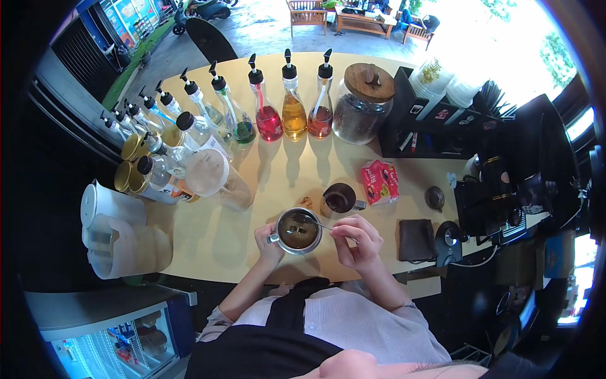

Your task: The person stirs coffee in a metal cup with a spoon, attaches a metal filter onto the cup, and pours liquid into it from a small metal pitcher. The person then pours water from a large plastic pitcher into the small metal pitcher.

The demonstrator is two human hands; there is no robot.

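Observation:
My left hand (269, 244) is closed around the handle side of a metal cup (299, 252) near the front edge of the counter. Dark brown liquid (298, 235) fills part of it. In my right hand (356, 240) a thin metal spoon (324, 225) is pinched; its lower end goes over the rim into the cup, where the tip is hard to make out. Just behind stands a second metal cup (332, 211) with a handle, dark inside. Beside it lies a small brown patch (306, 202) on the counter.
Pump bottles of coloured syrup (269, 123) line the back, next to a wooden-lidded glass jar (363, 117). A pink packet (380, 183), folded dark cloth (416, 240) and coffee machine (495, 189) are at right. Plastic pitchers (129, 246) and a clear tub (207, 172) stand left.

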